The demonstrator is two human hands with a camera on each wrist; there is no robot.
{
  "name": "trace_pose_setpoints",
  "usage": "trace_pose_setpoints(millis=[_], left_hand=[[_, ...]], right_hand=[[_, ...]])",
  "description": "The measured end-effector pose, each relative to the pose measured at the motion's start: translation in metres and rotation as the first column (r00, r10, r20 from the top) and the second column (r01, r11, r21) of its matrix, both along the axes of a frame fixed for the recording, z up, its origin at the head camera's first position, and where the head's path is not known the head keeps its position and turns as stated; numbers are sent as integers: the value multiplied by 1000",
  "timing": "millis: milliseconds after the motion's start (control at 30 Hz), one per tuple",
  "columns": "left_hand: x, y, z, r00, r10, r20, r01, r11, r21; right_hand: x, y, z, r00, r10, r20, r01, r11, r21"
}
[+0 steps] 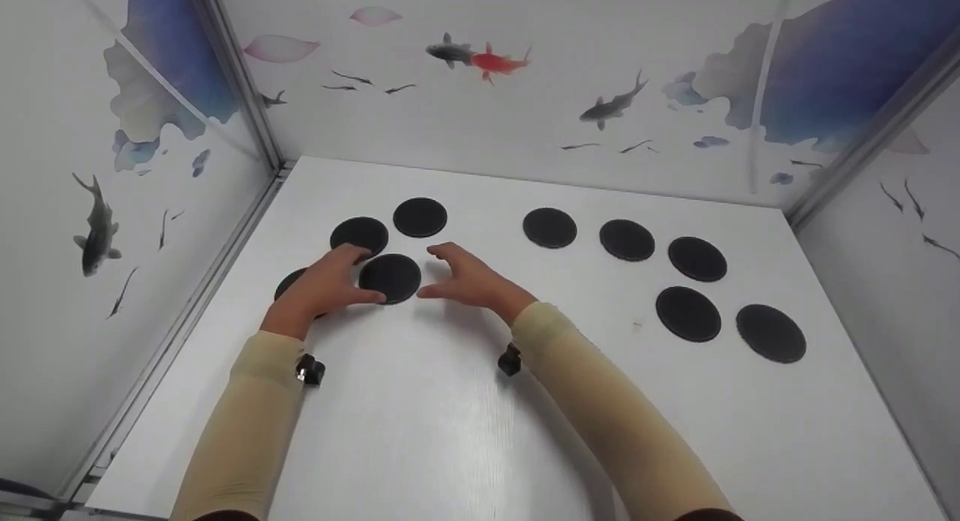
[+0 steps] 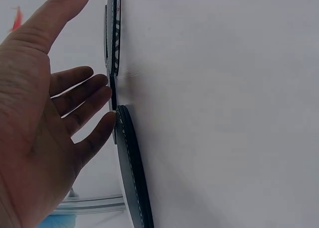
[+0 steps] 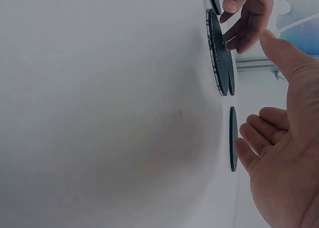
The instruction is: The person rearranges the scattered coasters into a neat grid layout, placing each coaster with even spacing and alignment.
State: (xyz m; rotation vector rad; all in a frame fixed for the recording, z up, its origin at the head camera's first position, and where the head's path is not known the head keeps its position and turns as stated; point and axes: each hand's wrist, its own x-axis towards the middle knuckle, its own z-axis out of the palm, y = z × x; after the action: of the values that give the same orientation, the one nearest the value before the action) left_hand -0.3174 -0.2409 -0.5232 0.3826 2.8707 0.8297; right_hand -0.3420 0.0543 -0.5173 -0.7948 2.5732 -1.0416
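Observation:
Black round coasters with pale stitching along their edges lie flat on a white table. My left hand (image 1: 319, 287) hovers with fingers and thumb spread beside the near-middle coaster (image 1: 390, 278), its thumb tip at that coaster's near edge. The fingertips overlap the coaster behind it (image 1: 360, 234), and a third coaster (image 1: 287, 281) is partly hidden under the hand. On the other side of the near-middle coaster, my right hand (image 1: 474, 278) is held with thumb and fingers apart and nothing between them. The right wrist view shows both palms, with the stitched coaster (image 3: 218, 54) between them.
Another coaster (image 1: 420, 217) lies behind the hands. Over on the right are several more, among them a back one (image 1: 550, 227) and a rightmost one (image 1: 771, 333). White panels (image 1: 480, 131) printed with fish and lotus leaves stand around the table (image 1: 420, 431).

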Motion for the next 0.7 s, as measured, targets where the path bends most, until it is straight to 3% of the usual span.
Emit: trace_pose_setpoints(millis=[200, 467, 700], left_hand=[[-4, 1, -1, 1000, -15, 6, 15, 999, -44], [-8, 6, -5, 997, -71, -44, 65, 992, -110], [-7, 7, -7, 995, -80, -67, 69, 986, -151]], right_hand=[[-2, -18, -11, 1000, -12, 28, 13, 1000, -12], [-6, -38, -19, 999, 1, -32, 0, 999, 45], [-10, -46, -26, 996, 32, -79, -26, 997, 72]])
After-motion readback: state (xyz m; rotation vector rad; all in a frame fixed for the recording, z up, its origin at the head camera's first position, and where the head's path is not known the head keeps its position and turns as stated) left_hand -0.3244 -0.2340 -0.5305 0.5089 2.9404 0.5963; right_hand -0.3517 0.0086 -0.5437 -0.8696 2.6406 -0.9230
